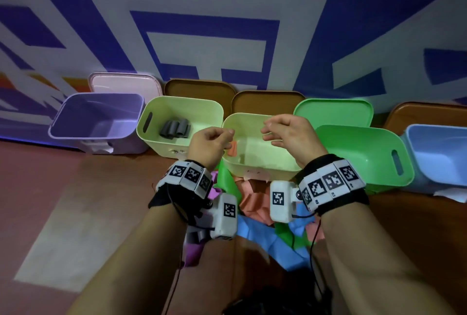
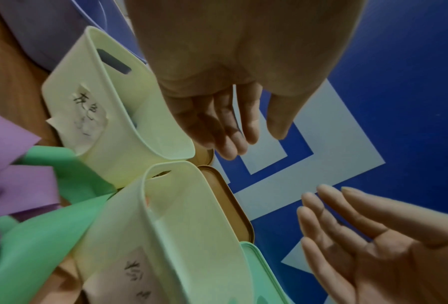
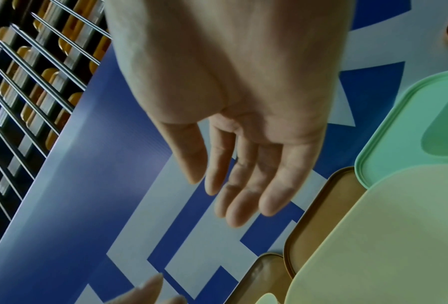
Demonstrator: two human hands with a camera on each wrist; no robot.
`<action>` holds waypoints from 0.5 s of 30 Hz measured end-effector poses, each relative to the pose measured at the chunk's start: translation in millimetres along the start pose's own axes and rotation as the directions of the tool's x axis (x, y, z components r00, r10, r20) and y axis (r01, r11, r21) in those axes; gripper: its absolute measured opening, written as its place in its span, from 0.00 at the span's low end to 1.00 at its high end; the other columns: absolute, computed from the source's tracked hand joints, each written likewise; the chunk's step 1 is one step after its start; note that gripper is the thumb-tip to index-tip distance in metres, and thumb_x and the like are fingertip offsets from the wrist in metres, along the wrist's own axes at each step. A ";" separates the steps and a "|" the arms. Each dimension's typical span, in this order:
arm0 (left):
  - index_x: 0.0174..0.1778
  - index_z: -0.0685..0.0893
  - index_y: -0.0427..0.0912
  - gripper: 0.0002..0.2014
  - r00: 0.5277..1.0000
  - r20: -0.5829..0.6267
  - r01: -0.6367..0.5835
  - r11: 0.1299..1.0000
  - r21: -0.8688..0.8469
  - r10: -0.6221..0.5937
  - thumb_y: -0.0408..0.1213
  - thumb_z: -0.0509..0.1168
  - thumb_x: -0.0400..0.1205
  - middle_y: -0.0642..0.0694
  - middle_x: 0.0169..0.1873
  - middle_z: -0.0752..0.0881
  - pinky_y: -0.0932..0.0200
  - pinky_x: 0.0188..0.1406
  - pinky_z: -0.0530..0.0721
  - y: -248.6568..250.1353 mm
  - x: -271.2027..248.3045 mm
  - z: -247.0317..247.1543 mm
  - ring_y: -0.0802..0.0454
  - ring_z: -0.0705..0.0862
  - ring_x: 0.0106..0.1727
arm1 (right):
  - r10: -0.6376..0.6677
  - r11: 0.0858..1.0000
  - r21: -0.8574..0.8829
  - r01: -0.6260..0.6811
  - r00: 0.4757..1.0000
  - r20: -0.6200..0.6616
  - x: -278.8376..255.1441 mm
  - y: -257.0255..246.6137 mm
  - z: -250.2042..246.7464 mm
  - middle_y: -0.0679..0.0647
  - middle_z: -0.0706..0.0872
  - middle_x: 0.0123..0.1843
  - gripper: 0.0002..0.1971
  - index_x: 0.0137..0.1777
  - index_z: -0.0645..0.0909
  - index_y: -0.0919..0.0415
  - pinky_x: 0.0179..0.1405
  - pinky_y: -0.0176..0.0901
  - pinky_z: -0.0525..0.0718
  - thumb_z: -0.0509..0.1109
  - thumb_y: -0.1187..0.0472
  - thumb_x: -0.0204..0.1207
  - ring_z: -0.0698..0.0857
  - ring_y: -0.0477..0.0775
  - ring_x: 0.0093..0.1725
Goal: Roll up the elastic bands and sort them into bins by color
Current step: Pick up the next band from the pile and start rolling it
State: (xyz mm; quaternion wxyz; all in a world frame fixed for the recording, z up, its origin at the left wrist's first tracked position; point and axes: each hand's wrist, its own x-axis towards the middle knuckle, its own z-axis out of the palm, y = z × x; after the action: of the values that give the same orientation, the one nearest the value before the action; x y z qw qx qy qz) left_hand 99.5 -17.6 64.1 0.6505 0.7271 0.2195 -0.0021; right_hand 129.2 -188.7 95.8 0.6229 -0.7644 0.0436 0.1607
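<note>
Grip: left hand and right hand hover empty, fingers relaxed, above the middle pale bin.
Bands: loose pile lies below the wrists, nearer the body.
Orange roll: inside that bin, beside the left hand.

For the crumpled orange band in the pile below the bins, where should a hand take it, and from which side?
Judging by the head view, pinch the orange band at a raised fold on its upper surface, coming straight down from above. It lies crumpled among the green band and blue band, so its edges are tucked under neighbours. Both the left hand and right hand are free.
</note>
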 end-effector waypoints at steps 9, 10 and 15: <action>0.35 0.84 0.43 0.08 0.986 0.156 0.048 0.998 0.046 -0.054 0.39 0.70 0.79 0.42 0.34 0.87 0.58 0.40 0.80 -52.5 -21.8 -8.8 0.52 0.84 0.34 | 0.059 0.998 0.021 -0.058 0.996 -0.073 -45.2 40.4 16.5 0.54 0.88 0.45 0.06 0.51 0.84 0.61 0.45 0.40 0.84 0.64 0.66 0.81 0.86 0.49 0.41; 0.34 0.83 0.42 0.08 0.982 0.179 0.047 0.998 0.052 -0.056 0.37 0.69 0.80 0.42 0.34 0.86 0.62 0.34 0.79 -64.0 -21.5 -8.1 0.56 0.84 0.31 | 0.075 0.997 0.021 -0.074 0.994 -0.078 -49.0 49.4 20.4 0.55 0.88 0.44 0.07 0.52 0.83 0.62 0.43 0.38 0.84 0.64 0.67 0.81 0.85 0.49 0.40; 0.31 0.82 0.41 0.11 0.959 0.252 0.119 0.991 0.062 -0.131 0.31 0.67 0.81 0.45 0.27 0.83 0.66 0.22 0.71 -125.3 -24.2 1.4 0.60 0.79 0.22 | 0.170 0.985 -0.014 -0.173 0.978 -0.117 -60.9 110.3 42.7 0.53 0.87 0.41 0.08 0.44 0.82 0.55 0.39 0.36 0.81 0.65 0.67 0.80 0.84 0.47 0.36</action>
State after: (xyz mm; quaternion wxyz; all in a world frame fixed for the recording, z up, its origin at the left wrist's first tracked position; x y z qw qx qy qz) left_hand 37.7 -19.4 -47.5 0.6549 0.7203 0.1795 -0.1418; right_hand 34.0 -179.8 3.2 0.5939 -0.7732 0.1434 0.1700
